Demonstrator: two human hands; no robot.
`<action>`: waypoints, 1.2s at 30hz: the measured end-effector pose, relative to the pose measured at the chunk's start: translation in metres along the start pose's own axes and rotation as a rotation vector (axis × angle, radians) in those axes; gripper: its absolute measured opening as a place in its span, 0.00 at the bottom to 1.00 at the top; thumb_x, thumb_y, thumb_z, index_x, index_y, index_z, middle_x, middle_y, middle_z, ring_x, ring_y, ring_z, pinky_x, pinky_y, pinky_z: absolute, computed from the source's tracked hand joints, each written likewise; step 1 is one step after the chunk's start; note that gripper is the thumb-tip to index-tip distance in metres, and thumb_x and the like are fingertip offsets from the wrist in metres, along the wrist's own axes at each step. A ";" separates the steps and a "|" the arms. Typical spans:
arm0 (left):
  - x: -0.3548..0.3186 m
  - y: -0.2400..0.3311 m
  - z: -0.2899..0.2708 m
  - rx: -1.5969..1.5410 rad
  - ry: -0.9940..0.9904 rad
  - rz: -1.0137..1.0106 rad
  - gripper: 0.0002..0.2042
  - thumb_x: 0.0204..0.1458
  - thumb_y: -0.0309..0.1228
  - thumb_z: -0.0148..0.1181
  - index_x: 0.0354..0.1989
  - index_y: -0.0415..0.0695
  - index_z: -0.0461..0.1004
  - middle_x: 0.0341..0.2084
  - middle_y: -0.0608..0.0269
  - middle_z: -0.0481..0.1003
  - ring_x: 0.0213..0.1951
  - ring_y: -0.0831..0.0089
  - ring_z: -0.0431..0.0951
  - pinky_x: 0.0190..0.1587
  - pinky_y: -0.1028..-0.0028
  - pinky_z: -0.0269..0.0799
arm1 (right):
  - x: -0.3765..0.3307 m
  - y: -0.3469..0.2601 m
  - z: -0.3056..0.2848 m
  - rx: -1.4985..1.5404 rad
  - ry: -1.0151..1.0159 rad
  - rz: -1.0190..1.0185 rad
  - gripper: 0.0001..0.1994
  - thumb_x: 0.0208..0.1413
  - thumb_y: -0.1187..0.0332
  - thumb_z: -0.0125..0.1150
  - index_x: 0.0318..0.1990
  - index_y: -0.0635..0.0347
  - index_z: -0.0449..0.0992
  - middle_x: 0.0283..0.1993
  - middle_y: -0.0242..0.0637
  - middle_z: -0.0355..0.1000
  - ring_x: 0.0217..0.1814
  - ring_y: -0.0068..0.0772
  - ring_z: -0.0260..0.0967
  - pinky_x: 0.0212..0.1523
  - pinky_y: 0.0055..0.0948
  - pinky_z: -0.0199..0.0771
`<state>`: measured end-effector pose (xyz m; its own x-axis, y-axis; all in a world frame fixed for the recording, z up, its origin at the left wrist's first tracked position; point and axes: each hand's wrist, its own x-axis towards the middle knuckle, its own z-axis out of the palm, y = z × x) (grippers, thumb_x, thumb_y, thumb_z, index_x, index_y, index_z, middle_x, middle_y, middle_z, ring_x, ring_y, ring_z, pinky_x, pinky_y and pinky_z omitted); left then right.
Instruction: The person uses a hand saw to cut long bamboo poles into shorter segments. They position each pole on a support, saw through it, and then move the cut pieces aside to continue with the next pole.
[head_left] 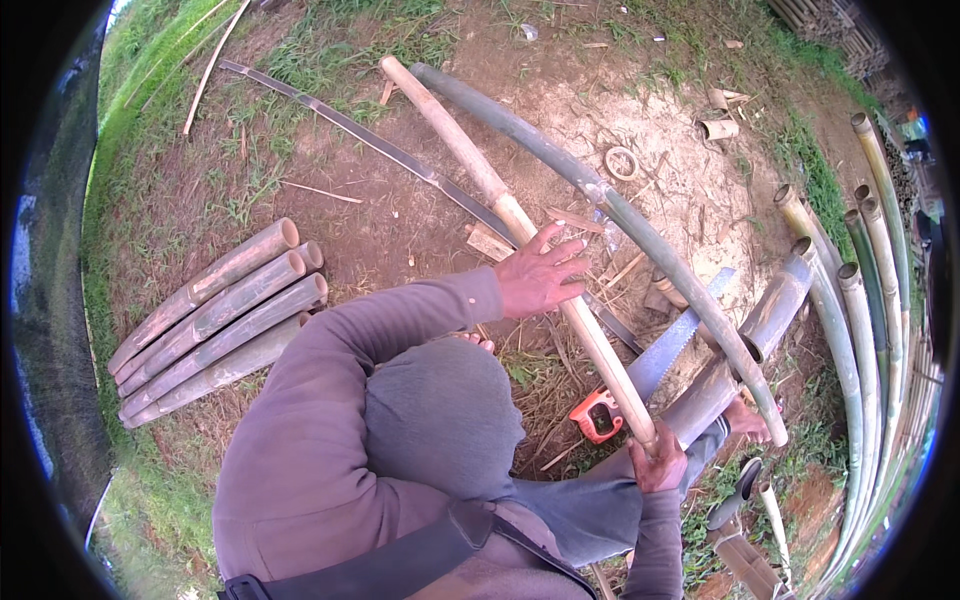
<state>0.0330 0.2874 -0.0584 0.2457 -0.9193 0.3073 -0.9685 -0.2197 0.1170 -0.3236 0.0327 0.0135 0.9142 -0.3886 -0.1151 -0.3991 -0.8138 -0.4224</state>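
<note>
A long pale tan bamboo pole (605,355) runs diagonally from the far middle to my body. My left hand (540,275) rests across its middle, fingers spread over it. At the near end, my right hand (658,460) is closed round the pole. Just right of it, a handsaw (660,355) with an orange handle lies with its toothed blade pointing away. A long green bamboo pole (640,228) crosses above a thick bamboo piece (705,398), which slants near my bare right foot (745,418). A rounded grey cloth shape (440,420) covers part of the ground between my arms.
Several cut bamboo lengths (240,305) lie stacked on the left. More long bamboo poles (850,340) stand in a row at the right. A dark split strip (360,140) lies behind the pole. A bamboo ring (621,163), a short tube (718,130) and shavings litter the dirt.
</note>
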 end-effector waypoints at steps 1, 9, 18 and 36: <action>0.004 0.001 0.001 0.005 0.016 0.009 0.20 0.54 0.44 0.70 0.56 0.58 0.78 0.56 0.65 0.77 0.71 0.61 0.67 0.79 0.38 0.39 | 0.001 0.003 -0.002 -0.002 0.018 -0.012 0.27 0.45 0.64 0.82 0.54 0.56 0.79 0.43 0.50 0.81 0.40 0.60 0.82 0.39 0.51 0.81; 0.044 -0.007 0.012 -0.021 0.045 0.011 0.15 0.56 0.43 0.66 0.51 0.57 0.77 0.48 0.71 0.79 0.71 0.60 0.67 0.77 0.34 0.38 | 0.023 0.020 -0.025 -0.045 0.090 -0.078 0.28 0.47 0.65 0.80 0.56 0.60 0.78 0.40 0.52 0.79 0.39 0.59 0.80 0.38 0.50 0.79; 0.068 -0.025 0.021 0.008 -0.005 -0.090 0.27 0.52 0.44 0.74 0.62 0.60 0.75 0.57 0.73 0.77 0.71 0.65 0.65 0.78 0.39 0.38 | 0.086 0.034 -0.054 -0.151 0.146 -0.217 0.29 0.48 0.60 0.80 0.58 0.59 0.78 0.36 0.48 0.78 0.34 0.52 0.78 0.35 0.46 0.75; 0.194 0.007 0.061 0.057 -0.204 0.061 0.39 0.50 0.43 0.77 0.71 0.52 0.64 0.65 0.58 0.71 0.70 0.57 0.66 0.75 0.49 0.51 | 0.166 0.109 -0.057 -0.325 0.358 -0.028 0.26 0.52 0.57 0.76 0.59 0.46 0.81 0.58 0.31 0.77 0.65 0.43 0.70 0.69 0.51 0.63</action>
<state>0.0713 0.0871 -0.0555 0.1787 -0.9773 0.1141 -0.9835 -0.1742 0.0486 -0.2194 -0.1449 -0.0007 0.8661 -0.4424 0.2327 -0.4282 -0.8968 -0.1114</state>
